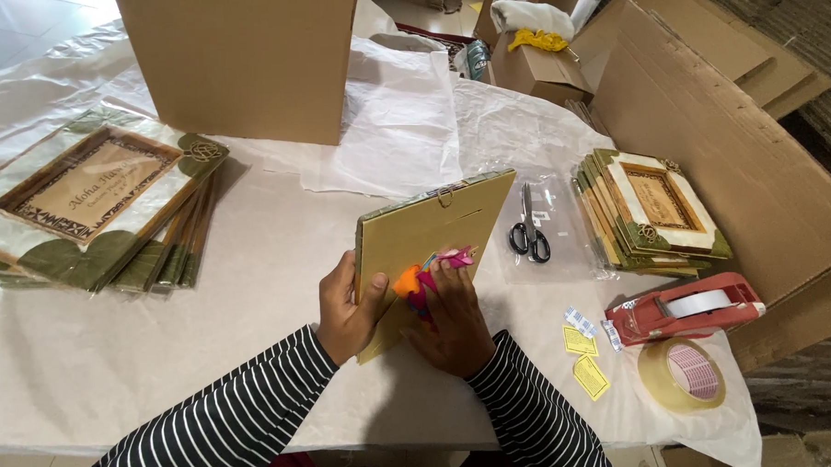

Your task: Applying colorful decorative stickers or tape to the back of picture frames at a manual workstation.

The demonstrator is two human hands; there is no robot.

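My left hand [347, 309] grips the left edge of a picture frame [434, 228] held back side up, its tan backing and small metal hanger showing. Against that backing my right hand [453, 317] holds a small pink and orange tool [428, 277]. Both arms wear black-and-white striped sleeves. The frame is tilted above the white-covered table [162, 353].
A stack of wrapped leaf-decorated frames [92, 208] lies at left, another stack [650, 211] at right. Black scissors [530, 237] rest on clear plastic. A red tape dispenser [685, 309], a tape roll [683, 374] and yellow labels [583, 357] lie at right. A large cardboard box [244, 60] stands behind.
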